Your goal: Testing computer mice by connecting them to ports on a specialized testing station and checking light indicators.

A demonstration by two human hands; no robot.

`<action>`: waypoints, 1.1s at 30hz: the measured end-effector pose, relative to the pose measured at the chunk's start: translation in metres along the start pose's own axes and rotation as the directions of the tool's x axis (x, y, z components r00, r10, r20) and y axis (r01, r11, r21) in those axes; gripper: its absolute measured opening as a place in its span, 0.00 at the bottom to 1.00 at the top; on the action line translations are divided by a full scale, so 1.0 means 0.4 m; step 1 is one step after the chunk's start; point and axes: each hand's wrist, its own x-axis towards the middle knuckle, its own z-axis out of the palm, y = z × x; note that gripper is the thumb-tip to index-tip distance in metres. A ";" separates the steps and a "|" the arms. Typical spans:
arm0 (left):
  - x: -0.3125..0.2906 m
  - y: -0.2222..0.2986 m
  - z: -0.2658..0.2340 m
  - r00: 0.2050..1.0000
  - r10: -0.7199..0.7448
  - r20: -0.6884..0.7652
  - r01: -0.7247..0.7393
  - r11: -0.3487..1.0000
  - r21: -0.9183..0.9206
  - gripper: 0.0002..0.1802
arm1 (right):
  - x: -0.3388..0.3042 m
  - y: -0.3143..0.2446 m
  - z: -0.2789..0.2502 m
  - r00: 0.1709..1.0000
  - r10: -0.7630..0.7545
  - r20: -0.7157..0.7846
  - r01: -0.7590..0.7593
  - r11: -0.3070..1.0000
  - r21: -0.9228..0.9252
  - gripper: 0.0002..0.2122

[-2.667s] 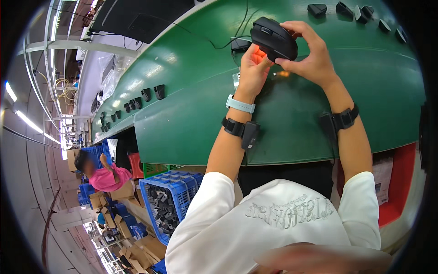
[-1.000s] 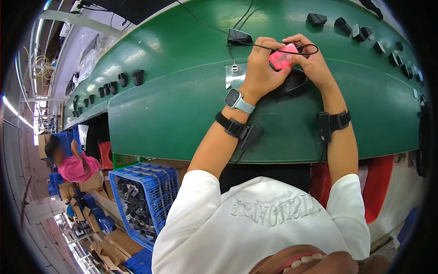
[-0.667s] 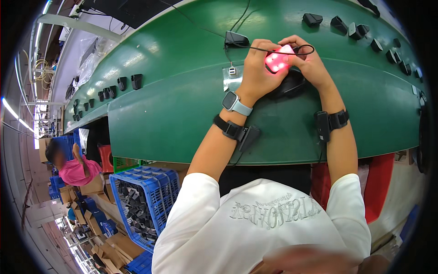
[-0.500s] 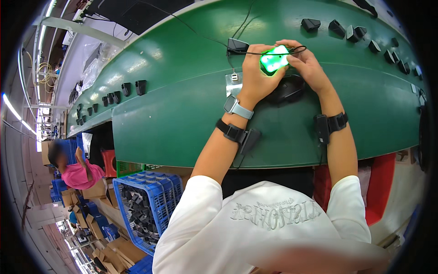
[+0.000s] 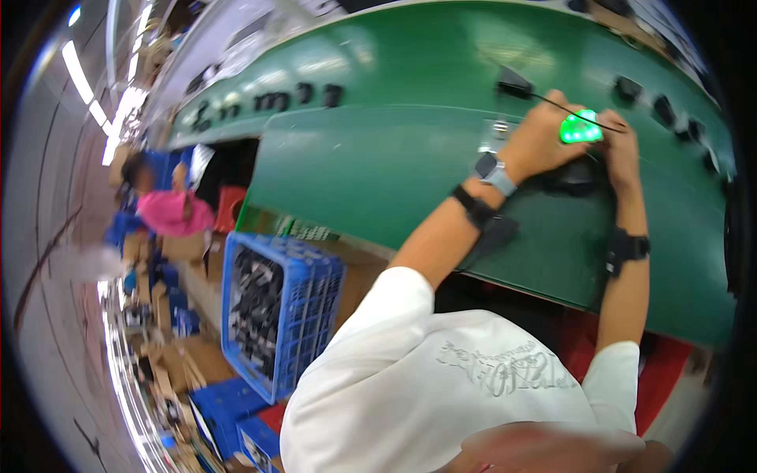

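Observation:
A small device with a bright green glowing face (image 5: 581,128) is held between my two hands above the green worktable. My left hand (image 5: 544,140) wraps its left side with closed fingers. From the right, my right hand (image 5: 621,151) grips its edge, near a black cable (image 5: 569,112) that runs across the device. Below the hands lies a dark rounded object (image 5: 574,178), partly covered and blurred. A black wedge-shaped unit (image 5: 514,82) sits just beyond my left hand, and a small metal plug (image 5: 501,128) rests on the table nearer to me.
Several black units (image 5: 274,101) line the table's far left, and others (image 5: 664,110) stand at the right. Beside the green table (image 5: 378,165) is a blue crate (image 5: 307,307) filled with dark parts. A person in pink (image 5: 175,211) is at the far left.
The view has swung, so the table and crate appear shifted right and tilted. Both hands still hold the glowing device, whose lit face now shows at a flatter angle with separate bright spots.

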 end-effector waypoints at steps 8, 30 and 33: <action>-0.122 -0.219 -0.324 0.825 -0.371 -0.426 0.491 0.844 0.216 0.22 | -0.006 -0.010 -0.100 0.960 0.092 -0.266 -0.027 0.970 0.240 0.15; 0.065 -0.210 -0.135 0.912 -0.342 0.227 0.122 0.755 0.645 0.24 | 0.011 -0.013 -0.058 0.993 -0.050 -0.102 0.055 0.997 0.050 0.10; 0.077 -0.184 -0.065 0.856 -0.511 0.075 0.499 0.856 0.137 0.18 | 0.013 -0.014 -0.075 0.986 -0.035 -0.164 0.062 0.985 0.162 0.10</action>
